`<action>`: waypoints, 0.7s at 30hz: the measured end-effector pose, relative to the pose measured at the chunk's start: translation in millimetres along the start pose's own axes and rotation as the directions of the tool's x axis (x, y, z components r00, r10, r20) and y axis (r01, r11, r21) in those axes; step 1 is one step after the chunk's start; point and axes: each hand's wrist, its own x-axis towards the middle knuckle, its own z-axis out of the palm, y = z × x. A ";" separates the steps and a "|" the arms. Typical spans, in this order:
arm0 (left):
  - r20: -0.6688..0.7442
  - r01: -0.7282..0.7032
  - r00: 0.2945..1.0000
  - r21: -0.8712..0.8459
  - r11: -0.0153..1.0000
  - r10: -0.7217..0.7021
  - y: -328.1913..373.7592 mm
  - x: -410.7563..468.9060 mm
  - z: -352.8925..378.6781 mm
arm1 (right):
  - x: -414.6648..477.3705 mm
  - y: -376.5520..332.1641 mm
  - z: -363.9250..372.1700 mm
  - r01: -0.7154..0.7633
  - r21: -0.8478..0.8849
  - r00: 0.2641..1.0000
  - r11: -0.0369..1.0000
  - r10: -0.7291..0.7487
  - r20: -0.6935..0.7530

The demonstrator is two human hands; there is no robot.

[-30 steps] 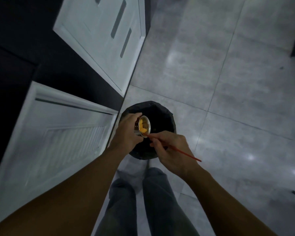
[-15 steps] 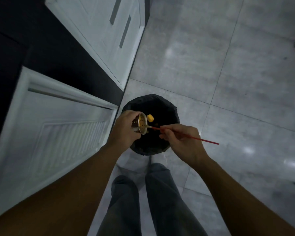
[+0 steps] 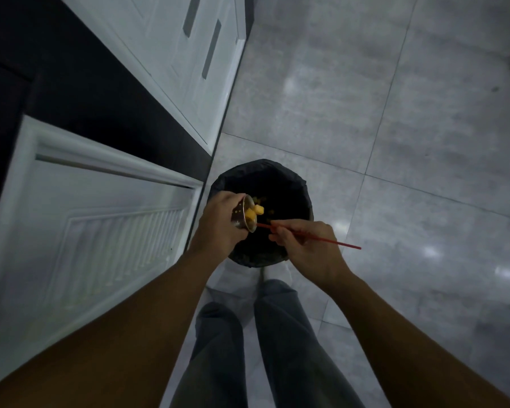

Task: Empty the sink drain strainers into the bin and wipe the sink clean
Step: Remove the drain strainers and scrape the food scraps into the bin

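Since half a second ago, more yellow scraps at strainer mouth; left hand clamped on it over bin, right hand pinching red stick; emptying step, next scrape remainder out.

I see dim picture; bright spots shine on floor, edges bend, cupboard door looks blurry.

Strainer above bin, stick to its right, cabinet doors left.

Dim grey tiled floor, white cabinet doors left.
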 end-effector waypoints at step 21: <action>0.027 -0.002 1.000 -0.018 1.000 0.002 -4.5 -2.5 1.3 | 0.0 -2.8 3.7 -0.014 0.093 0.997 0.996 0.021 -0.070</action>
